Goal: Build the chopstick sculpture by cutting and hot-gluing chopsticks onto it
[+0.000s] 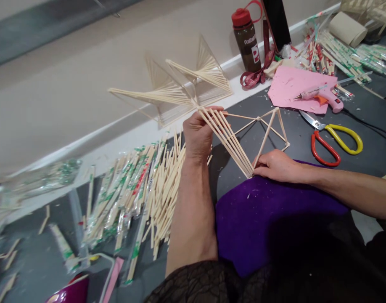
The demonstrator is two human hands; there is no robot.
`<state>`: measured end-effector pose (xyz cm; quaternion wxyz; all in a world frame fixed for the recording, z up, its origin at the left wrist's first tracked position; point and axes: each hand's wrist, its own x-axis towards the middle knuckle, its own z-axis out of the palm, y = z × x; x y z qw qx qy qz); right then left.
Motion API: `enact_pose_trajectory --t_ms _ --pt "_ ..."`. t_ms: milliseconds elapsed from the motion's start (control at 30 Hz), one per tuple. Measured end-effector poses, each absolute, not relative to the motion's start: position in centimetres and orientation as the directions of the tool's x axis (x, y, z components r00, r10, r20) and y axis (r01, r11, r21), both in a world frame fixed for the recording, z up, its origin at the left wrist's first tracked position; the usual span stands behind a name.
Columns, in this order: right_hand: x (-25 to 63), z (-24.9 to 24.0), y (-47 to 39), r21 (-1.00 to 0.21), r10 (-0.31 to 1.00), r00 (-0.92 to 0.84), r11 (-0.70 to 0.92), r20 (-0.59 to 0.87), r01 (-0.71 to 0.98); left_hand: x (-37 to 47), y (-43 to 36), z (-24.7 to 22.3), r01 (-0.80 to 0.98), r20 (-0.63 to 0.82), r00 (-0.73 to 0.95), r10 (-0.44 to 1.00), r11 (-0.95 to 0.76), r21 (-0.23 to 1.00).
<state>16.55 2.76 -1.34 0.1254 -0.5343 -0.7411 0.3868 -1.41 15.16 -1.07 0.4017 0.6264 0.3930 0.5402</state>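
Note:
A framework of thin wooden sticks (227, 136) spans the space between my two hands, with fanned sections stretching up and left toward the wall. My left hand (199, 130) is closed around its middle joint, where the fans meet. At the lower corner, my right hand (275, 165) pinches the point where several sticks come together, just above a purple cloth (262, 210). A triangular open part of the frame rises beyond my right hand. Some of my left fingers are hidden behind the sticks.
Loose sticks (166, 193) and wrapped chopsticks (120, 189) lie left of my left forearm. Scissors (322, 128), a pink glue gun (330, 97) on pink paper (284, 84) and a red-capped bottle (248, 44) stand or lie at the right. A wall (85, 67) runs behind.

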Motion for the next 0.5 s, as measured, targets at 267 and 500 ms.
enact_pose_trajectory --t_ms 267,500 --pt "16.83 -1.61 2.69 -0.700 0.892 -0.401 0.148 -0.211 0.698 -1.60 15.54 -1.44 0.106 0.350 0.111 0.930 -0.361 0.927" --pt "16.75 -1.49 2.78 -0.709 0.887 -0.413 0.154 -0.208 0.688 -1.84 15.88 -1.88 0.089 0.390 0.129 0.912 -0.402 0.911"
